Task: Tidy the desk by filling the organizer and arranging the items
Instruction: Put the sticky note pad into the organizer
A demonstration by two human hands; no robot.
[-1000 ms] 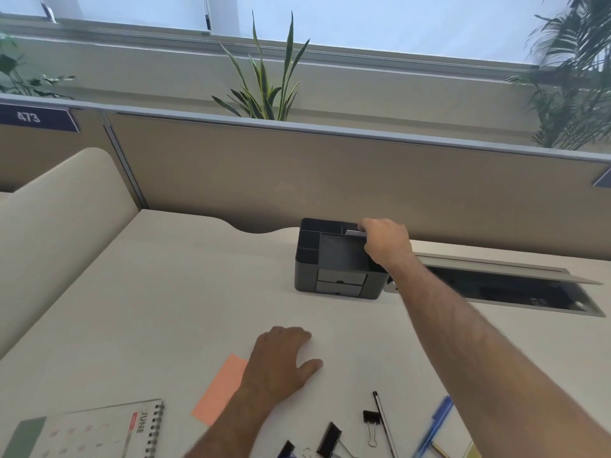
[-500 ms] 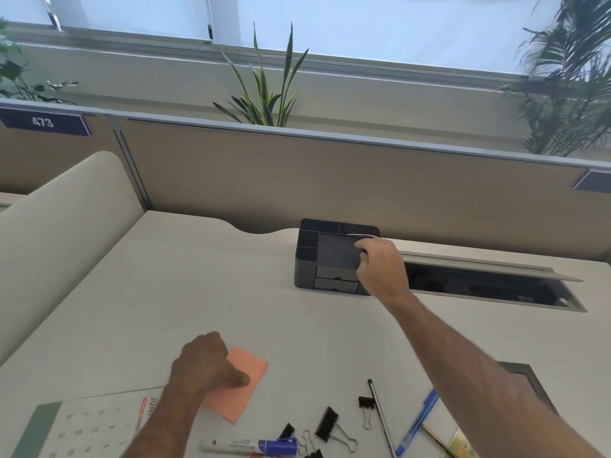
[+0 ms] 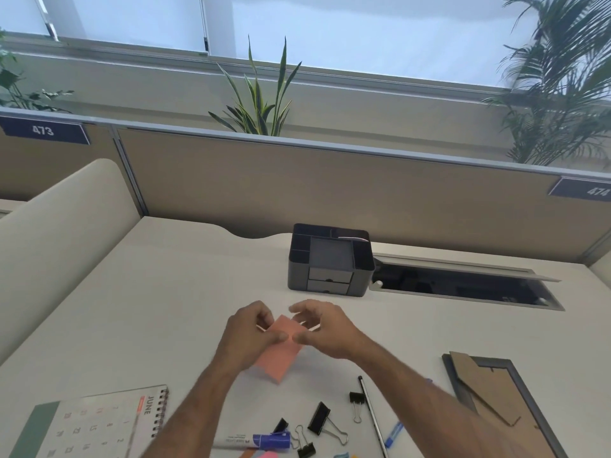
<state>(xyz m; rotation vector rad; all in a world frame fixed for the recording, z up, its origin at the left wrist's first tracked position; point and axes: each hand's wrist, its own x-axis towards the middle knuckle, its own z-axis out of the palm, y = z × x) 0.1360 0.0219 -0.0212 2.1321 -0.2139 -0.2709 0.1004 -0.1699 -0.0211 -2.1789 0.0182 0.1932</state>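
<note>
Flat rectangular salmon paper pad (image 3: 280,357) in the pinching grip of left hand (image 3: 250,335) and right hand (image 3: 325,328).

We hold a salmon-pink sticky-note pad (image 3: 280,357) above the desk (image 3: 165,309) with both hands. Our left hand (image 3: 253,337) pinches its left edge; our right hand (image 3: 325,328) grips its upper right edge. The grey desk organizer (image 3: 330,261) stands beyond. Binder clips (image 3: 319,418), a blue marker (image 3: 264,441), a June calendar (image 3: 99,424) and a picture frame (image 3: 496,391) lie nearer us.
</note>
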